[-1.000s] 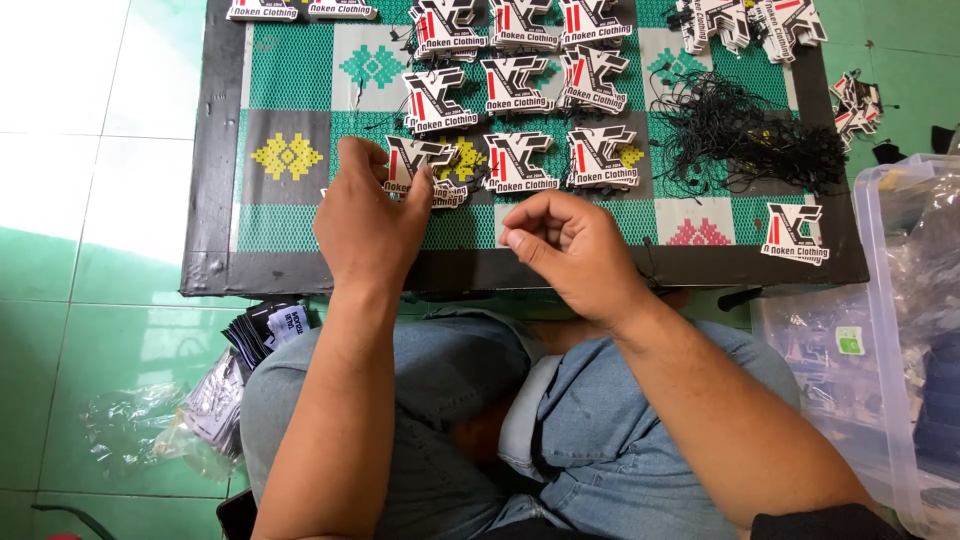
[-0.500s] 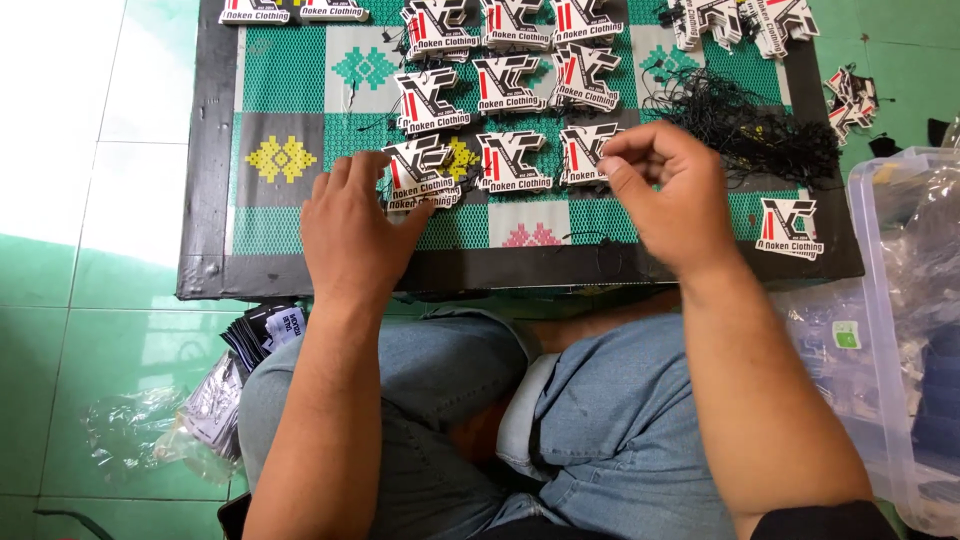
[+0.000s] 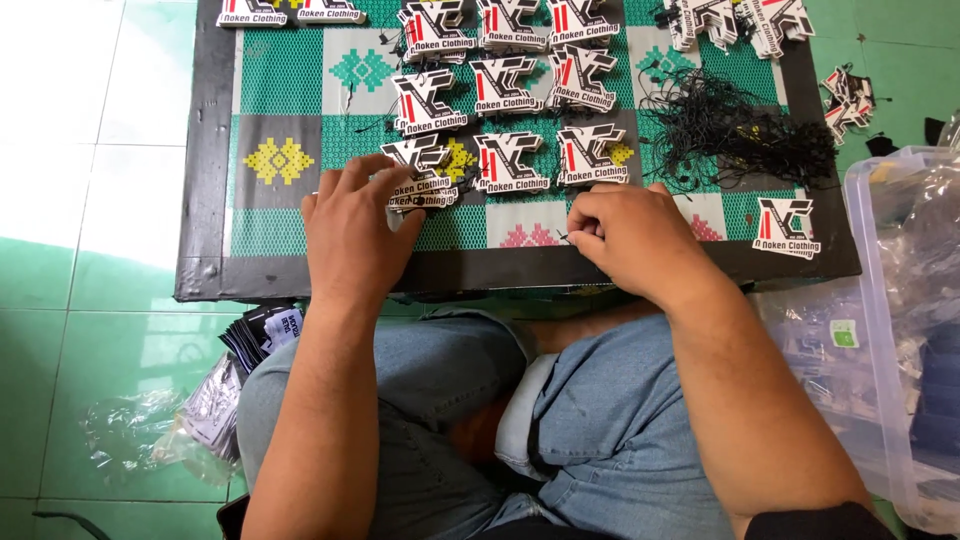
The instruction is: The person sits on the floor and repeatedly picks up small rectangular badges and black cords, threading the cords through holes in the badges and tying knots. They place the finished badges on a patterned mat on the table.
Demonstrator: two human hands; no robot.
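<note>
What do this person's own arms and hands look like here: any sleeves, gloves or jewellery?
Both forearms are bare along their visible length. The left hand and right hand wear no gloves, and no rings, watch or bracelet show. A dark edge near the right elbow may be a sleeve. No markings are visible.

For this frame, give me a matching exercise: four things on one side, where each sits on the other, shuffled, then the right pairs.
Things:
1. left hand
2. right hand
3. tangle of black strings
4. clear plastic bin

Places:
A. on the floor at the right edge of the view
B. resting on a stack of die-cut tags at the near left of the board
C. on the patterned board, far right part
D. curled at the board's near edge, near its middle

Pairs: 1-B, 2-D, 3-C, 4-A
</note>
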